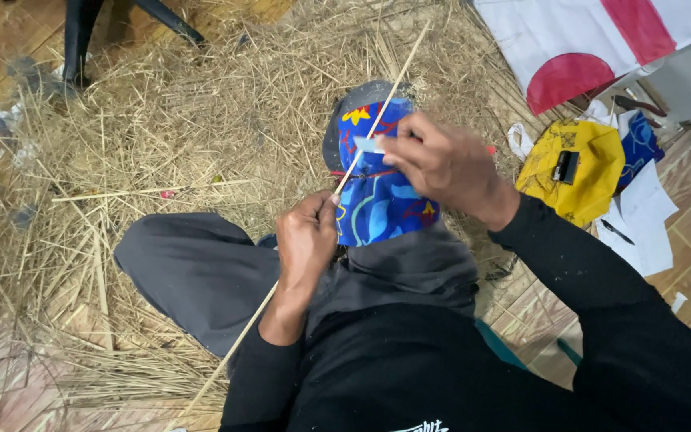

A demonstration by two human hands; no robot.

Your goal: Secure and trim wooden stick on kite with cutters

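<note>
A long thin bamboo stick runs diagonally from the lower left to the upper middle. My left hand grips it near its middle, just above my knee. My right hand holds a small blade pressed against the stick a little higher up. Under both hands a blue patterned cloth covers my right knee. My left leg in grey trousers is folded to the left.
Straw and thin shavings cover the floor around my legs. A yellow bag, white papers and a pen lie at the right. A white and red sheet hangs at the top right. Black chair legs stand top left.
</note>
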